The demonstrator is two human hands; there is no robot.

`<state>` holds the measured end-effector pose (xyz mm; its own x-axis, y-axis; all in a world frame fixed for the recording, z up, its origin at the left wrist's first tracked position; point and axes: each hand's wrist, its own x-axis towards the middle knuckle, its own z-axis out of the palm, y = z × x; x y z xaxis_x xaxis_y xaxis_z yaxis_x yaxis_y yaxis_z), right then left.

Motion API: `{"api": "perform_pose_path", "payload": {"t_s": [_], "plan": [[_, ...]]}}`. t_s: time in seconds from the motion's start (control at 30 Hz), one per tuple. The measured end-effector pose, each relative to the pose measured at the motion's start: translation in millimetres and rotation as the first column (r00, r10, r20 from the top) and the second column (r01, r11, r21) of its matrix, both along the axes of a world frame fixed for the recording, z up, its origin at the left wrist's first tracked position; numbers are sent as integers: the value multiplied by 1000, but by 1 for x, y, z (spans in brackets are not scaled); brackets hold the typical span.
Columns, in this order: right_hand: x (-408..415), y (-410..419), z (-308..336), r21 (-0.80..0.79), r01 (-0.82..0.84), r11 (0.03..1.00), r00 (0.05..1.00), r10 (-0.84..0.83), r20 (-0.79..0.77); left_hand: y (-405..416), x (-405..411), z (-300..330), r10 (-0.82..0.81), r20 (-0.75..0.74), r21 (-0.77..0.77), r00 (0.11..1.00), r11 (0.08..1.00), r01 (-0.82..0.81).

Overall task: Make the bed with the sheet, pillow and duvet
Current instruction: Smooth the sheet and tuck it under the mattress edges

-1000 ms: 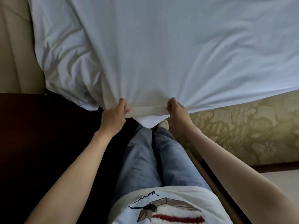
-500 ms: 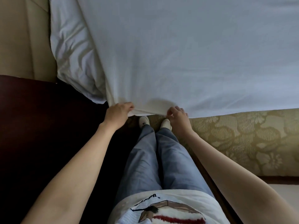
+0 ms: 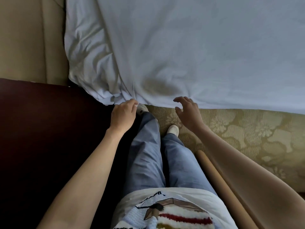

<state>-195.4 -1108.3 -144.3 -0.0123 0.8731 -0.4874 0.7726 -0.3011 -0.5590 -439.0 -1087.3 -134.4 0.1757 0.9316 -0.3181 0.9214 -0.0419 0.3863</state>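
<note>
Where the white sheet (image 3: 189,52) overhangs the near edge of the patterned mattress (image 3: 247,138), the left hand (image 3: 123,115) seems to pinch the bunched hem at the bed's near-left corner, holding it for tucking; the right hand (image 3: 188,111) hovers slack-fingered at the edge, gripping nothing.

Dim, soft daylight; wide-angle edge distortion

No legible text; the shirt (image 3: 165,210) bears only a printed picture (lettering too blurred).
</note>
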Motion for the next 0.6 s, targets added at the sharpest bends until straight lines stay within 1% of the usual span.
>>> {"api": "perform_pose_path", "payload": {"t_s": [0.1,0.23,0.3,0.43,0.5,0.6], "plan": [[-17,29,6,25,-37,999,999,37,11,16,-14,-2,72,1,11,997,997,-72],[-51,68,15,45,-63,997,998,62,21,41,-37,-7,98,51,-23,994,995,-97],[-71,87,19,50,-86,995,996,85,21,51,-48,-7,96,35,-27,995,995,-95],[-103,123,22,75,-126,989,992,124,32,71,-69,-15,20,-14,-37,1000,999,-21],[-117,139,22,93,-180,979,983,177,41,80,-77,-19,36,-50,-53,998,998,-38],[-131,163,20,110,-286,952,957,279,80,94,-85,-23,115,-36,-46,993,992,-116]]}}
